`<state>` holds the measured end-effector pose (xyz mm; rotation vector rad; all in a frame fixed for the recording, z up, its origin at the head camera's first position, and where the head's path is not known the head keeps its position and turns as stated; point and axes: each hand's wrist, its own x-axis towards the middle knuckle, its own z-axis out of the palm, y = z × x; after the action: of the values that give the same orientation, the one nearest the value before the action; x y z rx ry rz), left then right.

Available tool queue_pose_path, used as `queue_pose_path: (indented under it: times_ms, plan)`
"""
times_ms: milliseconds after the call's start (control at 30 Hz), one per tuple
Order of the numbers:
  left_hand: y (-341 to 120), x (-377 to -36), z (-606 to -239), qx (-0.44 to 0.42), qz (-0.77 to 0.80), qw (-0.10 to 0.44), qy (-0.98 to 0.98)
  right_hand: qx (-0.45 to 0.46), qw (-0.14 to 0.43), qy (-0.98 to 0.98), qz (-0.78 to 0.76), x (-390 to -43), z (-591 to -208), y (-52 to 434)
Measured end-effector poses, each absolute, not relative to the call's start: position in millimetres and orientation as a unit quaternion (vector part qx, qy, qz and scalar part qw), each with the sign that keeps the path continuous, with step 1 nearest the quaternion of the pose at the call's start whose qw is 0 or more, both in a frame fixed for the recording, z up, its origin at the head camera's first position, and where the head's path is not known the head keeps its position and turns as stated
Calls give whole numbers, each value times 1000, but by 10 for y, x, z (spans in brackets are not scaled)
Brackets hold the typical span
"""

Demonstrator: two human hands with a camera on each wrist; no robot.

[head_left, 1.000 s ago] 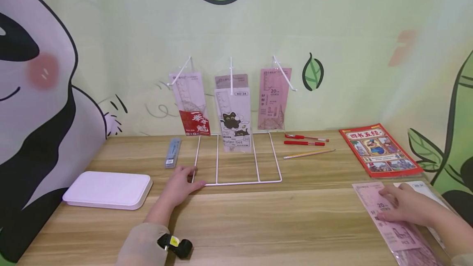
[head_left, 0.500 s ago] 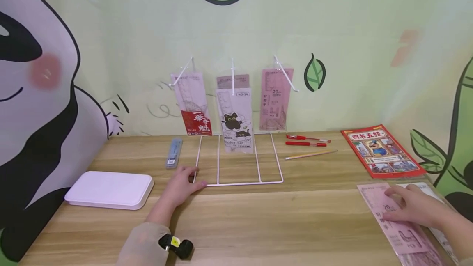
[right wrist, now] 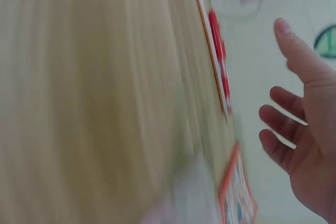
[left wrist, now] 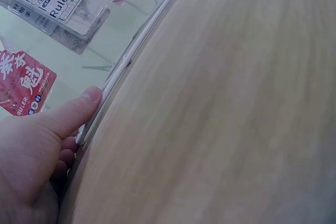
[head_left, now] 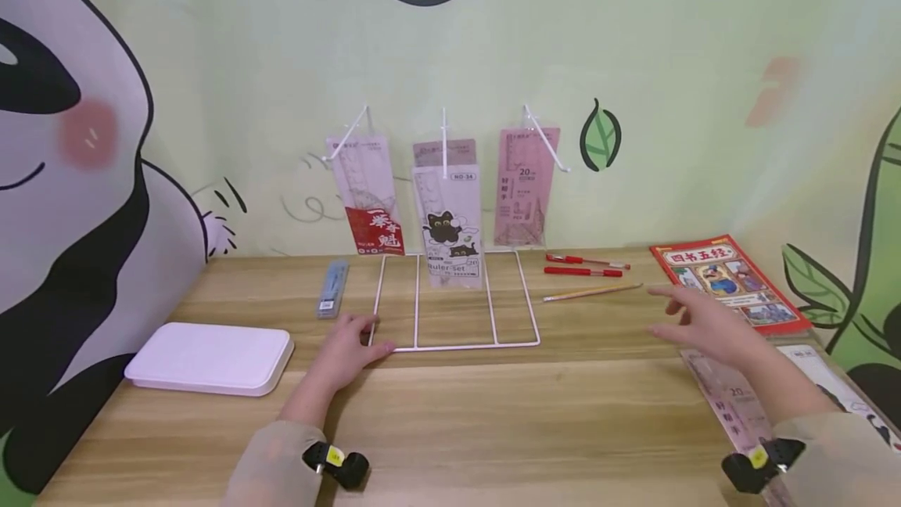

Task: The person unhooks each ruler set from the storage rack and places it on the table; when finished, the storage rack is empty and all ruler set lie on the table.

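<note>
at the far left, a flat white box [head_left: 209, 358] lies on the wooden table [head_left: 493, 429]. next to it, more to the back, is a small blue case [head_left: 332, 289]. then comes the left hand [head_left: 342, 353], which grips the front left corner of a white wire rack [head_left: 464, 347]: the thumb lies against the bar and the other fingers are bent on the opposite side of it, as the left wrist view also shows. the base of the rack is flat on the table, and three hooks [head_left: 444, 139] stick out above it. from the left hook hangs a red-bottomed packet [head_left: 367, 198], from the middle one a cat packet [head_left: 450, 229] with a greyish packet [head_left: 428, 152] behind it, and from the right one a pink packet [head_left: 526, 186]. more to the right, two red pens [head_left: 583, 271] lie just behind a yellow pencil [head_left: 593, 293]. the right hand [head_left: 711, 327] is in the air near the pencil's tip, with thumb and fingers spread apart and the fingers loosely bent. a second pink packet [head_left: 728, 393] lies below it, partly covered by the arm [head_left: 784, 386]. behind this hand is a red book [head_left: 732, 276], and a white packet [head_left: 831, 378] lies nearest to the right edge.
</note>
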<state>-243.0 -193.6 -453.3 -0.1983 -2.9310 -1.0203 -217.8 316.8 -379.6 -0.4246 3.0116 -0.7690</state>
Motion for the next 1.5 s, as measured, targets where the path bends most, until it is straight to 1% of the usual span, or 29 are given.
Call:
queue_pose_path:
  times_ms: [267,533,700,833,1067,1267,1500]
  plan:
    - [-1964,-2440,-4559,-57,-327,11,-943,-182,-17,920,-346,-2615,-3813,2329]
    - [-1967,-2417,-4567,-54,-327,10,-943,-200,-64,877,-431,-2784,-3763,1563]
    - [-1961,-2420,-4569,-55,-327,11,-943,-188,-96,862,-461,-2911,-3673,1287]
    - [-1963,-2424,-4564,-54,-326,14,-944,-151,-119,863,-468,-3060,-3598,1252]
    - [-1950,-2429,-4551,-56,-324,15,-944,-105,-157,878,-439,-3248,-3484,1422]
    - [-1938,-2430,-4533,-63,-324,17,-944,-92,-150,889,-423,-3371,-3388,1521]
    - [-1934,-2452,-4542,-66,-325,19,-943,-104,-138,895,-411,-3446,-3259,1549]
